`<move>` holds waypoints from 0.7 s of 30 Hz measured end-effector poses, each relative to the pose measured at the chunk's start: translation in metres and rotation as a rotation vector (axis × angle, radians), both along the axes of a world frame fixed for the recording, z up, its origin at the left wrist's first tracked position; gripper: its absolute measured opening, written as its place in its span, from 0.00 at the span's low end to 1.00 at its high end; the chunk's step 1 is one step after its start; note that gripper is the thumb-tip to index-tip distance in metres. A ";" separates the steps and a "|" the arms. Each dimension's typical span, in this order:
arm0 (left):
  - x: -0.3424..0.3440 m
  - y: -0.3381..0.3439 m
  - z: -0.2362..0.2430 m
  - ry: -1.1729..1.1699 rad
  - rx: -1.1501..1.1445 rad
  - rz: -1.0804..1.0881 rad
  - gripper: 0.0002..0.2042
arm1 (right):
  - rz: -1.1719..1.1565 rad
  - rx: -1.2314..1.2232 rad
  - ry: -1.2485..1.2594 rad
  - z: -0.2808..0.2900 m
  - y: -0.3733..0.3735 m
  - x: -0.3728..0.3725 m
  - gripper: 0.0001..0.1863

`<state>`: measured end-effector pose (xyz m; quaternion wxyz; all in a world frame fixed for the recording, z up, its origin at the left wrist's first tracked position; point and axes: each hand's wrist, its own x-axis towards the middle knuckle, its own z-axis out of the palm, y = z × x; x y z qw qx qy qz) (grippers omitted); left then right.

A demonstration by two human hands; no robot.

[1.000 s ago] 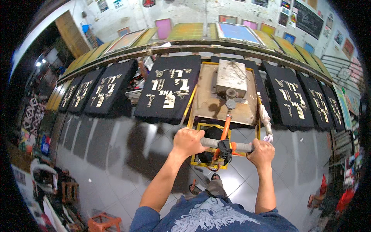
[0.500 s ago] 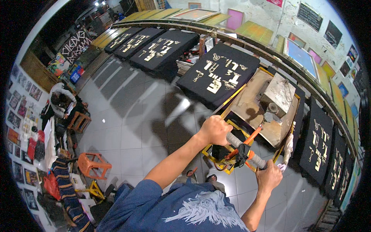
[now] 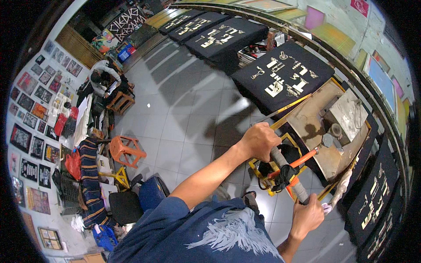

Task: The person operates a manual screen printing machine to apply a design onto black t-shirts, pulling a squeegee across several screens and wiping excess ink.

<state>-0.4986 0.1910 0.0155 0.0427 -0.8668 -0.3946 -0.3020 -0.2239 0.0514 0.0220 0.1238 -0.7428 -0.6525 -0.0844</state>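
While my left hand (image 3: 263, 141) is curled firmly about the farther end of a grey-wrapped handlebar (image 3: 277, 156), knuckles uppermost, my right hand (image 3: 308, 215) is closed round the nearer end, its fingertips mostly turned out of sight. The bar slants in front of my body — right of the middle of my view — with a black binding (image 3: 287, 176) around its centre. From there an orange rod (image 3: 305, 158) leads to a broad tan plate (image 3: 302, 120) carrying a scuffed metal box (image 3: 348, 114). The plate lies over a dark-covered board (image 3: 373, 133); whether it touches the cloth, I cannot tell. A yellow frame (image 3: 253, 168) shows beneath the bar, and a whitish wrapped cable (image 3: 344, 185) runs along the plate's right side.

Just beside the plate, to its left, lies a black shirt (image 3: 280, 79) with pale printing. More black shirts (image 3: 226, 38) line up beyond it, and others (image 3: 372, 199) lie at the right. Well apart from my hands, over to the left, an orange stool (image 3: 125, 149) stands on the grey tiled floor (image 3: 193, 127) — and farther off a person (image 3: 103, 79) sits bent forward near a wall (image 3: 26, 68) covered in pictures.
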 end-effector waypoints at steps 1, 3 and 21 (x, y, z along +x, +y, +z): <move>0.001 0.000 0.001 -0.019 0.014 -0.011 0.08 | 0.007 0.000 0.001 0.001 0.000 0.001 0.21; 0.001 0.000 0.002 0.001 -0.011 -0.009 0.08 | 0.023 -0.001 0.014 0.006 0.001 0.001 0.21; 0.000 0.003 -0.008 -0.090 0.006 -0.081 0.12 | -0.005 0.067 -0.068 0.008 0.001 -0.004 0.18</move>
